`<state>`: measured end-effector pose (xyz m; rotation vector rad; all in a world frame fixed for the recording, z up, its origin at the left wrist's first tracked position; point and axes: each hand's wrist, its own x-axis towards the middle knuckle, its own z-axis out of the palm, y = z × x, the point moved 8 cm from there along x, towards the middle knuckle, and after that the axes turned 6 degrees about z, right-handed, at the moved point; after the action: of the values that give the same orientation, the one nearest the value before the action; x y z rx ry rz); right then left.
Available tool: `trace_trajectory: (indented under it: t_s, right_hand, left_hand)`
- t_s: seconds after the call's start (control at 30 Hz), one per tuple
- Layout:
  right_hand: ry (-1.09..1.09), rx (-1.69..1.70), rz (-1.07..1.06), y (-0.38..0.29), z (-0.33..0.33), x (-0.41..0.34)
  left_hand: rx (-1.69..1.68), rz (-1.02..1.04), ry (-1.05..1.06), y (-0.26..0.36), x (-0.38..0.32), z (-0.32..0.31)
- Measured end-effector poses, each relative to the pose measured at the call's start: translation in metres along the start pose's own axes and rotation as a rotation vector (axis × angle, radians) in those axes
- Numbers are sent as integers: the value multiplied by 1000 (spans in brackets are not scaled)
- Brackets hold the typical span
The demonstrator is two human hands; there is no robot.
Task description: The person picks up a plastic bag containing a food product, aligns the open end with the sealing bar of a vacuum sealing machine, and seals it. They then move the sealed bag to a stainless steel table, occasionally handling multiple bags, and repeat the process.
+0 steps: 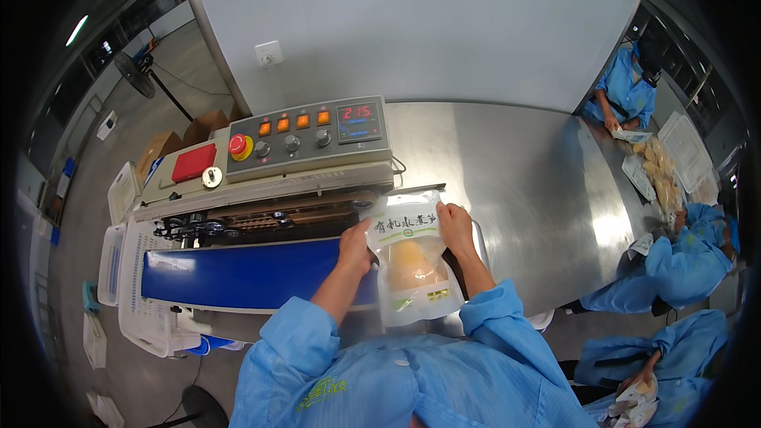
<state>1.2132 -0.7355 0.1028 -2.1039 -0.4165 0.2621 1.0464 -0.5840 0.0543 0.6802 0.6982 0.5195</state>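
A printed plastic pouch [414, 255] with a pale yellow food piece showing through its clear window hangs upright before me. My left hand [357, 246] grips its upper left edge, and my right hand [455, 227] pinches its upper right edge. The top of the pouch is beside the right end of a continuous band sealer [309, 148], near its rollers and brown belt. The sealer's blue conveyor belt [250, 273] runs to the left of my left hand. Lit orange switches, knobs and a red number display are on the sealer's panel.
The steel table [517, 190] extends right, below a grey panel [416, 30]. White plastic baskets [145, 303] stand at the conveyor's left end. A pedestal fan [135, 74] stands at the upper left. Several people in blue work clothes are at the right, near a pile of pale food pieces [659, 166].
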Motion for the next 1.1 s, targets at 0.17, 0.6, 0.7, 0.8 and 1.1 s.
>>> trace_trajectory:
  t_s: [0.17, 0.6, 0.7, 0.8, 1.1]
  right_hand:
    - [-62, -59, -81, -22, 32, -11]
    - [34, 46, -74, -48, -68, -42]
    - [115, 211, 108, 0, -108, -59]
    - [204, 222, 183, 73, -118, -80]
    - [239, 100, 387, 189, -109, -135]
  left_hand:
    - [40, 0, 29, 24, 2, -36]
    - [699, 452, 249, 214, -111, -167]
    - [576, 490, 346, 228, -153, -193]
    - [624, 577, 269, 216, -193, -129]
    - [632, 536, -106, 147, -193, -4]
